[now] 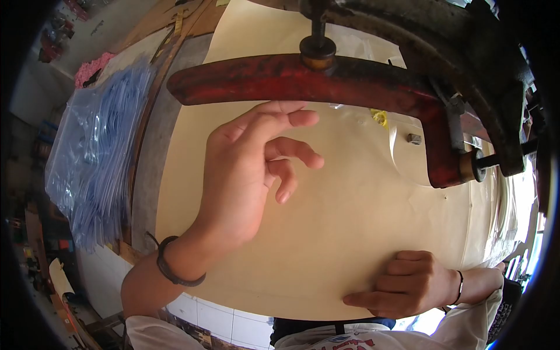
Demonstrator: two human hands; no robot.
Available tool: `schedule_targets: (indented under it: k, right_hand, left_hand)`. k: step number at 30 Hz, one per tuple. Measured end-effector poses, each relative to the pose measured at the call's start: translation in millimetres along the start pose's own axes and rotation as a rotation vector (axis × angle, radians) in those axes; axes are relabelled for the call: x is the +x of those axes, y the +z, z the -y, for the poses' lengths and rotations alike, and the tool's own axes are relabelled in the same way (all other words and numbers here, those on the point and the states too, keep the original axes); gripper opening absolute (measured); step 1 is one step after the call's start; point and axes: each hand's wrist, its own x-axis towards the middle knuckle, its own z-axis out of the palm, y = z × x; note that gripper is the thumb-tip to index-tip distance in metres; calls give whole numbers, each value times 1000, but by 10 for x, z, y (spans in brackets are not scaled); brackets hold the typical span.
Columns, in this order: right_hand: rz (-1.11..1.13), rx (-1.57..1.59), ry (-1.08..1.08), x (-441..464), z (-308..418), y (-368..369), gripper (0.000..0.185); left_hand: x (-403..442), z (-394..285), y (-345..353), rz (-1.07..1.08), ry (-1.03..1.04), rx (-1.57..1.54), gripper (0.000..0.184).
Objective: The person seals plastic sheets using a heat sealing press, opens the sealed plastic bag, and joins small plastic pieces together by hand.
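Observation:
My left hand (245,166) is raised over a tan sheet (344,233), just below a red metal bar (245,81). Its fingers are apart and loosely bent, with nothing between them. The topmost finger meets the bar's lower edge in view; whether it touches cannot be told. A dark band circles that wrist. My right hand (402,283) rests on the sheet's near right part, its fingers folded together and one pointing left. Nothing shows in it, though its palm is hidden.
Dark machine parts (466,52) carry the red bar at upper right. Beneath them lie a small dark block (414,139), a yellow ring-like item (379,118) and clear plastic strips. Stacked clear bluish plastic bags (102,151) hang over the left edge, near pink material (93,69).

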Motion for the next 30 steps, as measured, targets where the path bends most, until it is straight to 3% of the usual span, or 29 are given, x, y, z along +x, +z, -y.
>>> schedule_targets:
  k: [5,11,20,27,30]
  right_hand:
    - [7,24,-12,-7,-20,-3,43]
    - [-5,26,-6,-14,-13,9,42]
    - [-4,24,-2,-17,-5,21,41]
    - [-21,32,2,-19,-8,-2,37]
    - [-20,32,3,-34,-5,0,37]
  left_hand:
    - [-39,-35,-77,63,-61,-177,48]
    - [-66,-33,-141,85,-65,-234,47]
    - [-24,-27,-34,169,-50,-154,48]
    - [-43,-21,-2,197,-115,143,31]
    - [-59,-23,7,227,-62,161,34]
